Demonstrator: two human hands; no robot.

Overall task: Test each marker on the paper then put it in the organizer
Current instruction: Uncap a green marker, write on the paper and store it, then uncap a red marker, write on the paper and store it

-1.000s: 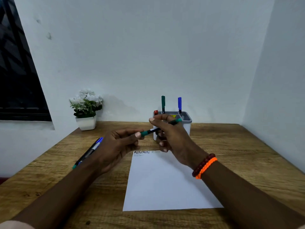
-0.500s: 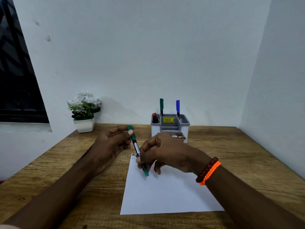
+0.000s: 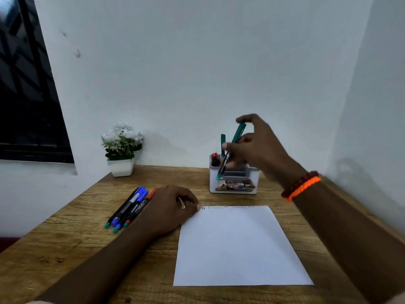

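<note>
Over on the far left, a dark window point(image 3: 24, 88) is cut off by the frame edge, and beside it a small potted plant point(image 3: 121, 150) with white flowers sits at the back of the wooden surface point(image 3: 65, 249). Next along, a bundle of spare markers point(image 3: 129, 208) lies flat, blue and red ends pointing away toward the wall, green ends toward the person; the left wrist hides part of it. Left hand point(image 3: 171, 210) is down, knuckles up, fingers curled, fingertips touching the top left corner of the paper point(image 3: 238, 246), and whether that grip holds anything, I cannot tell. Along the paper's top edge run faint scribbles, too small to read. Right hand point(image 3: 258, 148) is up high, grip clamped on the green marker point(image 3: 231, 151), its long axis tilted steeply, lower end dipping at the organizer point(image 3: 234, 181), upper end leaning up and right; motion blurs it. Organizer's front label is mostly unreadable, only "OP" shows. Standing inside are a green marker point(image 3: 223, 144) and a red-topped marker point(image 3: 214, 159), partly hidden.
</note>
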